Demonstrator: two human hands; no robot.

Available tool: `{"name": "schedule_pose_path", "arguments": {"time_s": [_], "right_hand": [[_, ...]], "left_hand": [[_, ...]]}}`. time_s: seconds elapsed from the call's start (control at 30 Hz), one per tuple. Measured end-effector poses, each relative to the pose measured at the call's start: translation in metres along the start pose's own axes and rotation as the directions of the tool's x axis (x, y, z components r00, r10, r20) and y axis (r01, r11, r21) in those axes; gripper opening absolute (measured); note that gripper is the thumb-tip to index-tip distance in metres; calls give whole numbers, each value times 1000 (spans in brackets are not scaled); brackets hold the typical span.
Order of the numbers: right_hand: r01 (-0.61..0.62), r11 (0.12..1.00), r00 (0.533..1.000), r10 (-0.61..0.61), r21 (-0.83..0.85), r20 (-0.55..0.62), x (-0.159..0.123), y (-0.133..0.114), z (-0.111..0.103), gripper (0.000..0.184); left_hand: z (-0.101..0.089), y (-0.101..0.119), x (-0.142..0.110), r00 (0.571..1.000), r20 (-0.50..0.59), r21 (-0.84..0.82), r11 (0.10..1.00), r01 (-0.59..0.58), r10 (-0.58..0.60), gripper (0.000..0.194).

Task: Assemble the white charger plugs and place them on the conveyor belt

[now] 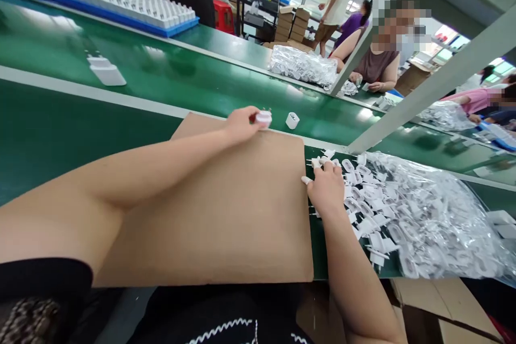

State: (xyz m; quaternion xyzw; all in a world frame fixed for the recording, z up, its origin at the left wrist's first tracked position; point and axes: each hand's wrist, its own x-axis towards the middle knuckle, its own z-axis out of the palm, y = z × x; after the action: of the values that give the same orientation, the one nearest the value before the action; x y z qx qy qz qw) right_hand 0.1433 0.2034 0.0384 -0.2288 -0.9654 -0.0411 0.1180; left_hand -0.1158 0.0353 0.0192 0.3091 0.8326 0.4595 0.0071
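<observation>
My left hand (242,126) is closed on a white plug adapter (264,119), its metal pins pointing up, above the far edge of a brown cardboard sheet (226,215). At the sheet's right edge my right hand (328,188) reaches over the near side of a pile of white plug housings (368,201). Its thumb stands apart from the fingers, and white covers sit on the fingertips. Those fingertips touch a white pronged plug piece (315,163). Another white plug piece (292,120) lies alone on the green conveyor belt (193,86), just beyond the cardboard.
A clear plastic bag (447,215) of housings lies at right. A slanted metal post (423,86) rises beside it. Farther along the belt sits another adapter (107,71). Across it are a blue tray (169,27) of white plugs, silvery bags (302,64) and several co-workers.
</observation>
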Motion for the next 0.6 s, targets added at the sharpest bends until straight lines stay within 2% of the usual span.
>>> {"name": "schedule_pose_path", "arguments": {"time_s": [0.07,0.13,0.2,0.27,0.33,0.4,0.43,0.5,0.57,0.6], "right_hand": [[-18,1000,999,19,-22,28,3,3,3,31],[-41,999,999,41,-20,13,6,5,8,37],[-55,998,998,54,-12,-37,8,7,13,35],[-67,998,992,66,-2,-108,9,9,17,27],[-73,997,984,74,12,-161,9,10,20,23],[-52,998,982,59,42,-181,8,11,22,27],[-31,997,982,42,64,-183,8,11,22,31],[7,994,984,12,107,-180,8,11,21,35],[4,988,982,25,153,-188,9,10,17,35],[-10,980,976,53,197,-211,9,10,15,34]], "left_hand": [[-7,-18,34,989,-114,128,986,105,-91,35],[-13,-34,55,972,-166,174,965,196,-167,36],[-19,-43,62,965,-140,157,958,241,-219,39],[-23,-44,58,958,-123,138,952,274,-258,50],[-23,-36,49,946,-236,165,951,262,-220,67],[-14,-21,41,909,-405,227,953,201,-96,75],[-7,-13,40,904,-428,255,956,145,-22,73],[13,2,42,946,-317,266,964,23,64,65],[35,13,50,991,-116,219,975,-41,67,65],[45,17,55,998,-25,184,982,-46,51,67]]}}
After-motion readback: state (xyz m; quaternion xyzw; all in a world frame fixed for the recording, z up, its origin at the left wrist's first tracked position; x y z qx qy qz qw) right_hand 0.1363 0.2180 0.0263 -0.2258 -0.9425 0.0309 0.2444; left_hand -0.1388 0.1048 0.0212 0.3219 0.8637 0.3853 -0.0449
